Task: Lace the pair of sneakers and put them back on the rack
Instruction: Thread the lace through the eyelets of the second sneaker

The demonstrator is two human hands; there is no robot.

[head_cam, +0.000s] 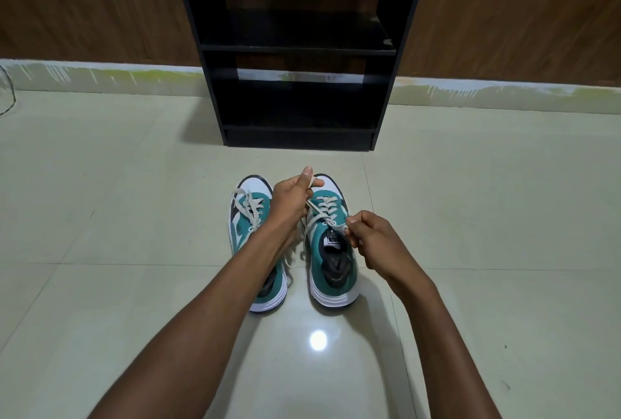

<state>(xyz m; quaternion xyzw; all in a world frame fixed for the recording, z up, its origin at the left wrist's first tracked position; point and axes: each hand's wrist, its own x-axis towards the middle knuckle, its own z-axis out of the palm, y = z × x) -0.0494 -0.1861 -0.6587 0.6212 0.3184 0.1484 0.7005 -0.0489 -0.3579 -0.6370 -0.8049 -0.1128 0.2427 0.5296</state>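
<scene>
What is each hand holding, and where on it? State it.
Both hands hold the right sneaker's lace: the left hand pinches one end above the toe, the right hand pinches the other by the top eyelets.

Your left forearm (255, 250) hides the left sneaker's (250, 217) heel opening; the rack's (299, 48) top runs off the frame's upper edge.
</scene>
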